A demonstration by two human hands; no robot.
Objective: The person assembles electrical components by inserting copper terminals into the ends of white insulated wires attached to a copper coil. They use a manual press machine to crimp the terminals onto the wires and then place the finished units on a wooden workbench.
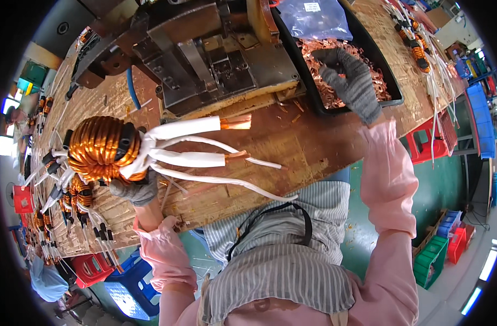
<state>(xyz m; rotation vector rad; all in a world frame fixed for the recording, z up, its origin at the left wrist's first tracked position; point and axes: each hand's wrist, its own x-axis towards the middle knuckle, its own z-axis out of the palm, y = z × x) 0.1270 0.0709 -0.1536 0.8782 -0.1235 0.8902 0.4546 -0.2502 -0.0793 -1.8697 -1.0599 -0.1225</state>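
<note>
My left hand (pixel 137 191) holds the coil (pixel 99 149) just above its fingers. The winding looks done and the leads (pixel 183 127) are sleeved; their copper ends (pixel 237 122), bare, seem left to do. My right hand (pixel 350 81) curls over copper pieces (pixel 331 99); I cannot tell if it pinches one. Between and beyond both hands stands the press (pixel 205 70).

Coil in my left hand, right hand at the copper tray.
My gloved left hand (pixel 137 191) grips the copper coil (pixel 101 145) over the table (pixel 297 144), its white wires (pixel 186 158) pointing right; my gloved right hand (pixel 350 81) curls over copper pieces (pixel 329 99) in the black tray (pixel 393 79), just below a clear bag (pixel 316 22), beside the metal machine (pixel 205 62).
</note>
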